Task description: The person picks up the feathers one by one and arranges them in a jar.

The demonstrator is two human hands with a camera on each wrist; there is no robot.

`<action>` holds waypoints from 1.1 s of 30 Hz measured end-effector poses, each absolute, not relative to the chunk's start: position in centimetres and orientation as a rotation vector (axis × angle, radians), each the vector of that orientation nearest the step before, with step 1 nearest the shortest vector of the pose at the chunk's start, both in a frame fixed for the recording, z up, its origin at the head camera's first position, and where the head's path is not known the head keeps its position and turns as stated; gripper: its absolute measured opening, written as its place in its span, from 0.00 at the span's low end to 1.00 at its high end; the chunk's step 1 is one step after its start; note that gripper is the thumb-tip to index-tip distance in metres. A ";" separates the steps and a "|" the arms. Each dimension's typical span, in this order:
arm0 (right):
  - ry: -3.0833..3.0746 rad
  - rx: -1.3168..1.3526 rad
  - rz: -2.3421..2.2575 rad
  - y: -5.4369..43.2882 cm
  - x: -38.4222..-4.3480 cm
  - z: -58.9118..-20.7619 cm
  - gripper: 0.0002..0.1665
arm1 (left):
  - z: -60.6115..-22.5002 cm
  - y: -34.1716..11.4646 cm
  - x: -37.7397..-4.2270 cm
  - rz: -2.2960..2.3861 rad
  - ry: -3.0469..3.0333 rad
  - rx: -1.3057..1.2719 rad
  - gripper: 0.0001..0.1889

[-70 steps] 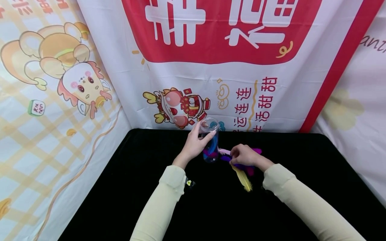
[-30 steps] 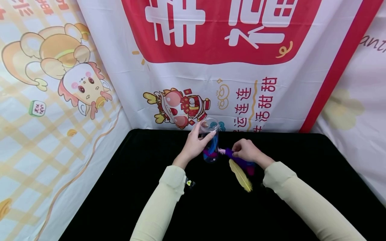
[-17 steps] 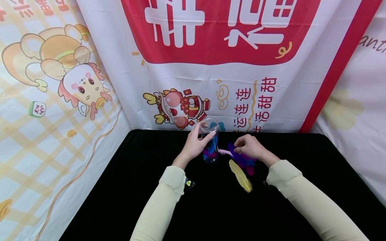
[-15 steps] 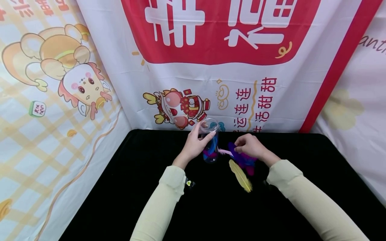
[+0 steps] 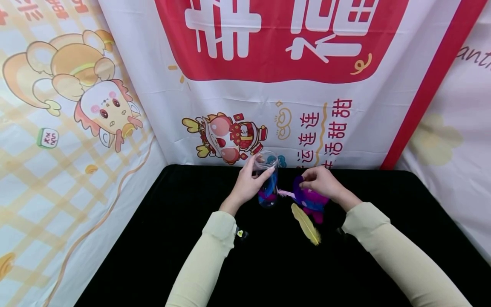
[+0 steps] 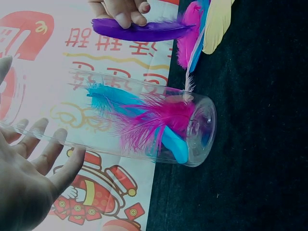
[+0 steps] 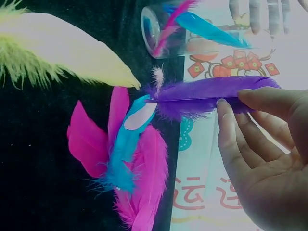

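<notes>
My left hand (image 5: 248, 181) grips a clear jar (image 5: 267, 200) from its left side, thumb and fingers around its upper part. Inside the jar, blue and magenta feathers (image 6: 159, 115) lie near the bottom. To the right of it, my right hand (image 5: 322, 183) pinches a purple feather (image 7: 197, 96) between thumb and forefinger, one end pointing down over the pile. Below that hand are loose magenta feathers (image 7: 151, 178), a blue feather (image 7: 124, 149) and a pale pink feather (image 5: 285, 193) whose end reaches the jar's base. A yellow feather (image 5: 306, 224) lies nearer the front.
Black cloth covers the table (image 5: 192, 256). A printed white and red banner (image 5: 284, 94) hangs right behind its back edge, close to the jar. A patterned sheet (image 5: 76, 170) hangs on the left. A small dark thing with a yellow mark (image 5: 241, 233) is beside the left cuff.
My right hand let go of the yellow feather, which stays on the table, then took the purple feather and raised it slightly up and right off the pile. The left hand and jar stayed put.
</notes>
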State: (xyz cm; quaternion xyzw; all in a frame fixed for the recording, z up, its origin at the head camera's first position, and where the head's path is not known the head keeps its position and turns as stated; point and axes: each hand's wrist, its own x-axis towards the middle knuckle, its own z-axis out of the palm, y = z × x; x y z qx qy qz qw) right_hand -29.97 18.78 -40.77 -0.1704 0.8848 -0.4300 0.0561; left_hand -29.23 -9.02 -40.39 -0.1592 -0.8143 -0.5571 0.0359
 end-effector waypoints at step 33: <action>2.539 -0.455 -1.631 18.5 -30.1 -38.9 0.11 | -40.3 -9.0 -29.1 -1.697 -2.504 -0.494 0.38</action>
